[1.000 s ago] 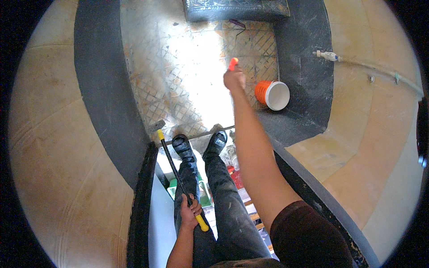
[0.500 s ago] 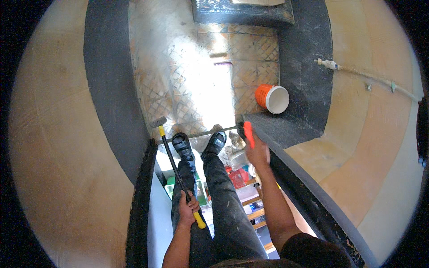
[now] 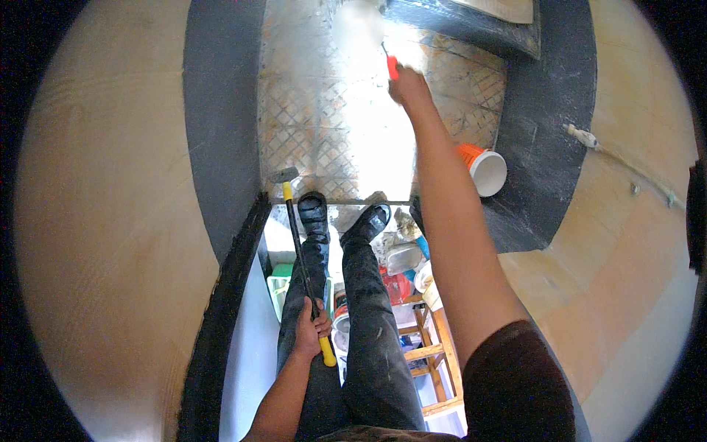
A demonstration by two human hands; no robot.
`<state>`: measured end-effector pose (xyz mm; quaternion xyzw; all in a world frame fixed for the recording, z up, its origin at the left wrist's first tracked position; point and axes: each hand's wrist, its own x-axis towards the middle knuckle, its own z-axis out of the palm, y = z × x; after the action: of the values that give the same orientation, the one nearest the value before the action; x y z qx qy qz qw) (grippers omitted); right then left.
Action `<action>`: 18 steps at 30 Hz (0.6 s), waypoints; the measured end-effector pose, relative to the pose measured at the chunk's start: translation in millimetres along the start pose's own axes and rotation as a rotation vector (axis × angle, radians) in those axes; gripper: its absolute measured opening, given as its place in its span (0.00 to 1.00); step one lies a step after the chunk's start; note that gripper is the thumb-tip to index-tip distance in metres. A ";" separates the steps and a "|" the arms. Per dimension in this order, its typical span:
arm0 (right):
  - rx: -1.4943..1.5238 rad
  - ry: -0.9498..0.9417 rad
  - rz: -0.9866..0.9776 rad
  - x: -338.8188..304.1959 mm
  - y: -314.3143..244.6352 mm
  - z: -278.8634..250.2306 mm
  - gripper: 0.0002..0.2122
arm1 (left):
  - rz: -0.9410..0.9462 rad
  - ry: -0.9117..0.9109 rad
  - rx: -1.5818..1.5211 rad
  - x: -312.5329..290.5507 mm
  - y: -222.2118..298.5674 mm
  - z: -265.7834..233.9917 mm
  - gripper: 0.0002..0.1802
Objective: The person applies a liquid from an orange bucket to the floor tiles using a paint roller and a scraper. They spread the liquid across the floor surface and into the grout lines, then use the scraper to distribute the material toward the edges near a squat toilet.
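My left hand [image 3: 311,328] is closed around the lower shaft of a long-handled hammer [image 3: 300,250], just above its yellow end grip. The hammer stands head up along my left leg, its grey head [image 3: 284,174] near the tiled floor's edge. My right arm is stretched far forward. My right hand [image 3: 411,85] is closed on the red handle of a tool [image 3: 392,68] with a thin dark shaft. Glare over the tiled floor [image 3: 317,132] hides the tool's far end, so its kind cannot be made out.
An orange and white bucket [image 3: 487,172] lies tipped by the right wall. Black-painted wall bases [image 3: 221,110] flank the tiles, and a black ledge [image 3: 471,26] crosses the back. Below my feet show a wooden ladder [image 3: 434,353] and a green crate [image 3: 278,283]. A tap [image 3: 582,135] juts from the right wall.
My right hand has swung far forward with the red-handled tool, from beside the doorway edge to over the far tiles. My left hand still holds the hammer. The view has shifted.
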<state>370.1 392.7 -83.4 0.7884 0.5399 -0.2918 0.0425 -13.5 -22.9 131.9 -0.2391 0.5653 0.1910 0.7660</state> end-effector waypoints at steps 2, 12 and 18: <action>0.015 0.104 0.079 59.8 -19.5 -14.3 0.17 | -0.009 0.025 0.046 3.2 5.2 11.3 0.21; 0.356 0.102 -0.070 -257.1 -24.1 17.6 0.27 | 0.075 0.008 -0.100 -5.9 2.4 -12.9 0.21; 0.253 -0.253 0.243 -539.2 -6.9 54.1 0.27 | 0.022 0.165 -0.109 -1.8 -10.1 -9.9 0.22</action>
<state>208.5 -70.7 146.5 0.8038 0.3904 -0.4465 0.0453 -16.0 -36.9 132.7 -0.2891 0.6177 0.2096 0.7006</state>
